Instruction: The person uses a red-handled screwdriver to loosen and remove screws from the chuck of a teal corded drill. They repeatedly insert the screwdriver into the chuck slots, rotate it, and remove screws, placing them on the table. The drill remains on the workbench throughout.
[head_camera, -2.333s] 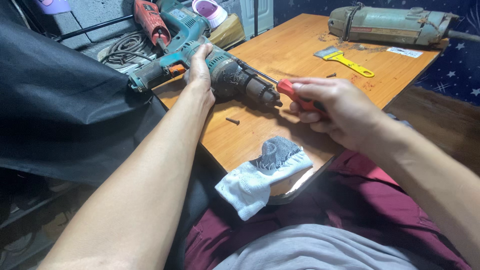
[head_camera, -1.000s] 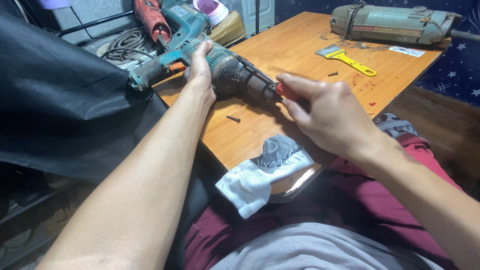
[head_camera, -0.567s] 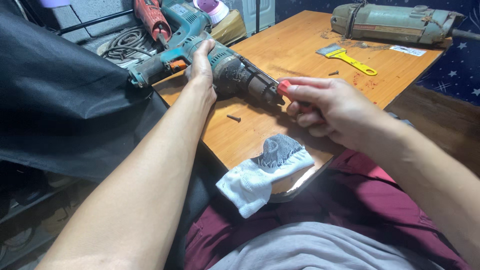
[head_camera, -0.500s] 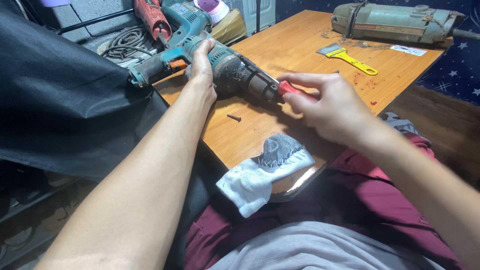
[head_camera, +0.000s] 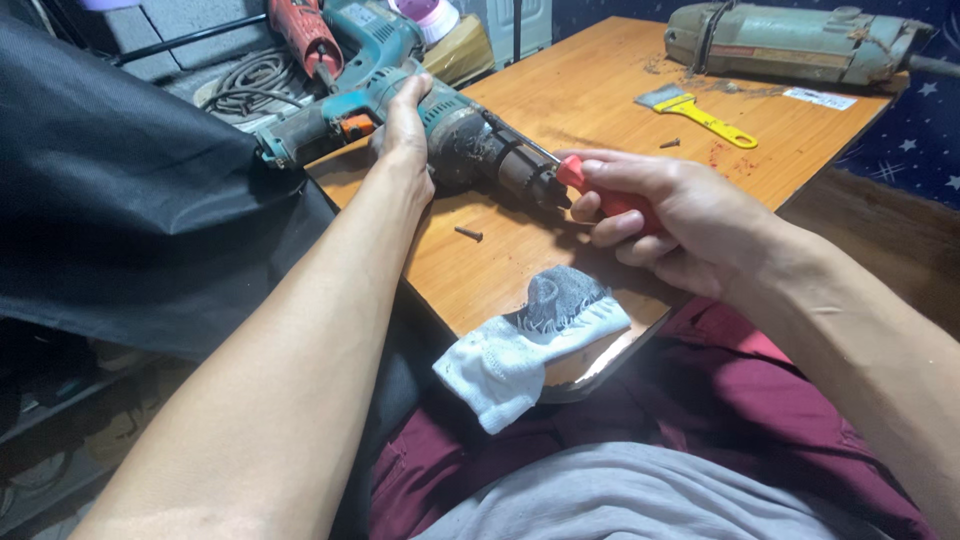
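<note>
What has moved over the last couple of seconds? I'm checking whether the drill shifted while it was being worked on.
Only the right hand moved: it kept gripping the red-handled screwdriver and shuttled in small strokes at the drill's front end, ending against it. The left hand stayed clamped on the drill body. Drill, loose screw, sock and yellow scraper stayed put.

Yellow scraper (head_camera: 700, 112) and white sock (head_camera: 525, 345) lie on table (head_camera: 590, 85).

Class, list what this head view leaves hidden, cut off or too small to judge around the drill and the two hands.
- Screwdriver handle: mostly wrapped by the right hand; the tip is hidden at the drill's front.
- Drill body top: covered by the left hand.
- Green machine at the table's far end: cut off by the right edge.
- Small screw: too small to tell its type.
</note>
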